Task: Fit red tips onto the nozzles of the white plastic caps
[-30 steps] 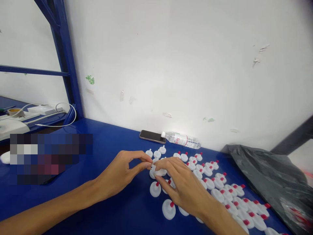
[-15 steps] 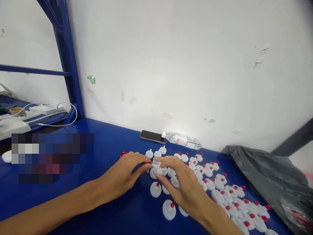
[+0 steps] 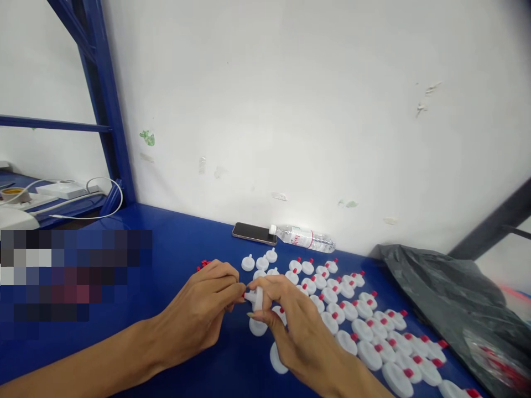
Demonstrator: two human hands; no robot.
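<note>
My right hand [image 3: 292, 326] pinches a small white plastic cap [image 3: 255, 299] tipped on its side, just above the blue table [image 3: 182, 249]. My left hand [image 3: 203, 309] meets it from the left, fingers pinched on a tiny red piece at the cap's spout. Several white caps with red tips [image 3: 365, 326] lie in rows on the table to the right of my hands. A few plain white caps [image 3: 261, 261] sit just beyond my fingers. Small red pieces [image 3: 203, 264] show behind my left hand.
A phone [image 3: 254, 233] and a lying water bottle [image 3: 305, 238] rest against the white wall. A dark plastic bag [image 3: 452, 298] lies at the right. A blue rack post [image 3: 103, 99] stands at the left, with cables and a power strip [image 3: 62, 190] beyond it.
My right hand lifted one white cap off the table and tipped it toward my left hand. Both hands drew slightly nearer to me. The view shifted a little to the right.
</note>
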